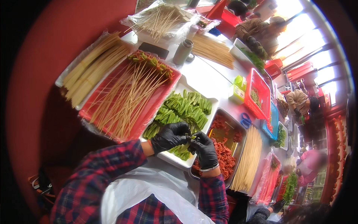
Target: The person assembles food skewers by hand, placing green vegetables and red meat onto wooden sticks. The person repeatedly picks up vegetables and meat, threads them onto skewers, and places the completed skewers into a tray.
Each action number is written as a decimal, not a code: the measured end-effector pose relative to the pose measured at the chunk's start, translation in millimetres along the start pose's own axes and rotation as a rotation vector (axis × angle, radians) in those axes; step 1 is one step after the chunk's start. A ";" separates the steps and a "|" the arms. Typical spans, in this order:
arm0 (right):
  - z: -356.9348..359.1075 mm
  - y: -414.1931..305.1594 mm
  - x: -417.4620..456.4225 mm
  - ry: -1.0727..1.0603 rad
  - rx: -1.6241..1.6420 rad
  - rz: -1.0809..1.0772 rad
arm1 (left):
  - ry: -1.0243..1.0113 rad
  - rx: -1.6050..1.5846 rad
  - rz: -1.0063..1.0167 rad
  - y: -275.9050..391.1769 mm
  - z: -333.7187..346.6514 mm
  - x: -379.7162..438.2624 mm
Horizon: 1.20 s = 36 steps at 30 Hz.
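Observation:
My left hand [172,137] and my right hand [204,149], both in black gloves, meet over a white tray [214,105] of cut green vegetable pieces [193,112]. Between their fingertips they pinch a small green vegetable piece [184,146]; whether anything else is held there is hidden by the fingers. Close by my right hand, a metal tray [244,137] holds red seasoned meat strips [225,159]. Left of the white tray, a red plastic-lined tray [112,98] carries wooden skewers [125,100] with green and red food on their far ends [151,65].
Bundled skewers [95,70] lie at the left, loose skewers [247,159] right of the meat. A steel flask [183,51], a dark phone-like slab [153,50], blue scissors [246,120] and a red basket [258,95] stand or lie farther out. Several people work around the tables.

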State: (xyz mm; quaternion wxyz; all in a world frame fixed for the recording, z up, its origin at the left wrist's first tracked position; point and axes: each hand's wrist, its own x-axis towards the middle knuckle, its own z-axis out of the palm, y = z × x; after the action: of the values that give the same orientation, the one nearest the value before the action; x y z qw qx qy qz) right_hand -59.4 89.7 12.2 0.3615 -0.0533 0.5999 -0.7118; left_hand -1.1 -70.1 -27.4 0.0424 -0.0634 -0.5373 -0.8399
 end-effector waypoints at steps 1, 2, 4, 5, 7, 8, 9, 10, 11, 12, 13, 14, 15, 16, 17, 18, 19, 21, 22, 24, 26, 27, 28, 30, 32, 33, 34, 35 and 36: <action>-1.6 1.0 -1.0 0.007 0.017 0.004 | 0.023 -0.039 -0.024 1.0 -2.2 0.1; -3.3 1.7 -2.1 0.016 0.022 -0.007 | 0.046 -0.078 -0.048 2.9 -5.0 -0.9; -10.1 4.0 -6.0 0.015 0.094 -0.039 | 0.128 -0.100 -0.086 16.7 -6.9 -1.1; -13.2 4.5 -7.9 0.014 0.131 -0.055 | 0.185 -0.188 -0.093 15.9 -10.0 0.2; -12.1 2.4 -12.7 0.040 0.203 -0.031 | 0.262 -0.248 -0.223 18.1 -17.1 -1.1; -11.8 2.8 -14.6 0.046 0.243 -0.035 | 0.278 -0.277 -0.264 18.6 -15.8 -2.4; -11.9 2.9 -16.3 0.055 0.285 -0.041 | 0.289 -0.306 -0.306 19.4 -12.5 -3.0; -11.9 3.4 -17.7 0.048 0.310 -0.059 | 0.301 -0.335 -0.347 19.2 -9.1 -3.6; -10.5 4.8 -17.8 0.051 0.263 -0.083 | 0.285 -0.349 -0.330 15.3 -6.2 -3.3; -8.2 6.8 -18.5 0.058 0.216 -0.108 | 0.265 -0.365 -0.314 11.1 -1.1 -1.3; -5.9 9.0 -19.2 0.065 0.169 -0.133 | 0.244 -0.381 -0.298 8.7 4.6 0.7; -5.3 13.1 -18.4 0.061 0.149 -0.156 | 0.234 -0.369 -0.275 7.9 11.2 1.6; -2.1 14.8 -18.9 0.088 0.168 -0.168 | 0.234 -0.308 -0.201 0.7 14.1 1.3; 2.2 14.7 -20.0 0.115 0.184 -0.184 | 0.232 -0.249 -0.124 -10.5 15.7 1.5; 5.3 15.0 -20.5 0.141 0.201 -0.198 | 0.231 -0.189 -0.046 -18.8 16.2 1.8; 6.2 16.0 -21.7 0.158 0.237 -0.206 | 0.213 -0.145 -0.001 -21.5 16.2 2.0; 8.7 14.5 -21.9 0.173 0.253 -0.220 | 0.209 -0.043 -0.001 -23.5 16.2 1.5; 15.7 9.5 -23.4 0.203 0.289 -0.247 | 0.200 0.164 -0.001 -25.4 17.4 -0.3; 13.5 13.7 -21.3 0.220 0.247 -0.302 | 0.205 0.106 0.005 -24.4 19.8 -1.6; 7.5 24.0 -15.1 0.252 0.162 -0.409 | 0.141 -0.088 -0.032 -20.8 24.7 -3.6; 8.6 24.6 -13.9 0.278 0.039 -0.423 | 0.112 -0.178 -0.067 -20.0 25.3 -3.5; 10.0 24.0 -13.0 0.288 -0.022 -0.430 | 0.116 -0.169 -0.082 -19.2 22.8 -3.1; 9.1 24.0 -13.2 0.262 -0.010 -0.411 | 0.120 -0.159 -0.096 -18.4 20.3 -2.9; 15.7 15.8 -17.5 0.233 0.019 -0.309 | 0.182 -0.230 -0.136 -18.0 14.2 -3.4; 15.7 16.1 -15.5 0.194 -0.028 -0.195 | 0.219 -0.311 -0.153 -16.2 13.1 -3.3; 15.0 17.3 -16.0 0.150 -0.014 -0.151 | 0.250 -0.343 -0.135 -14.7 14.8 -3.3; 14.4 18.2 -16.9 0.106 0.000 -0.108 | 0.281 -0.374 -0.117 -13.1 17.1 -2.8; 13.9 19.3 -17.5 0.061 0.013 -0.064 | 0.312 -0.405 -0.098 -11.2 18.9 -2.2; 13.7 21.6 -17.2 0.075 -0.003 -0.066 | 0.318 -0.409 -0.119 -9.1 19.8 -1.7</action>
State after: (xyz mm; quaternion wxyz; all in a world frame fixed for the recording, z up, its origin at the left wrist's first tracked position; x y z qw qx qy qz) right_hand -30.0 88.0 2.8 0.3152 -0.0469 0.6118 -0.7239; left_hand 0.4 -48.3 -27.6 0.0632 0.0937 -0.3460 -0.9314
